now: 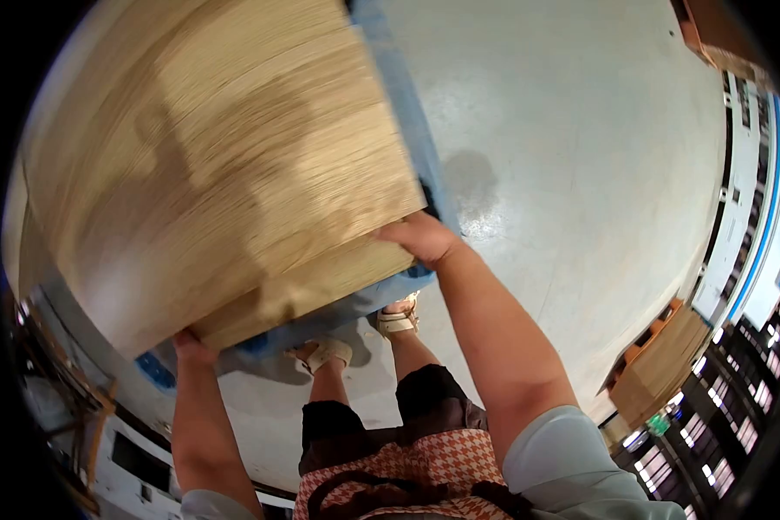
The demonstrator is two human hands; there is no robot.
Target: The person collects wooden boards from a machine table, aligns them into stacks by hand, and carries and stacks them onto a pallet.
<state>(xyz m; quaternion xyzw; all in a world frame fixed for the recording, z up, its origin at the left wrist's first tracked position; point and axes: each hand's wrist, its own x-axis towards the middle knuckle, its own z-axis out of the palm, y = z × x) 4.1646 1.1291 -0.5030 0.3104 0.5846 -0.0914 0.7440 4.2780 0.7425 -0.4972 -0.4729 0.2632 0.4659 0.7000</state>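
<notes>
a shiny pale grey floor (572, 165) spreads out, with a brown box (737, 35) at two o'clock, a blue-striped white structure (729, 232) at three, and a cardboard container (667, 368) near a small green item (659, 425) at four.

Top board (234, 156) runs out of frame up top, grain smeared w/ blur, its far end out of view. L hand (194, 348): fingers tucked out of sight under the board's corner. R hand (420, 236): some fingers hidden too, can't tell how many. Board below (312, 290) mostly covered, so no. of layers unclear. Blue pallet (412, 121), mostly hidden under the stack. Brown box (737, 39), upper R, cut by the dark rim. Green item (659, 425), lower R, too small to ID. Clutter (56, 390) far L, blurry, details n/a.
</notes>
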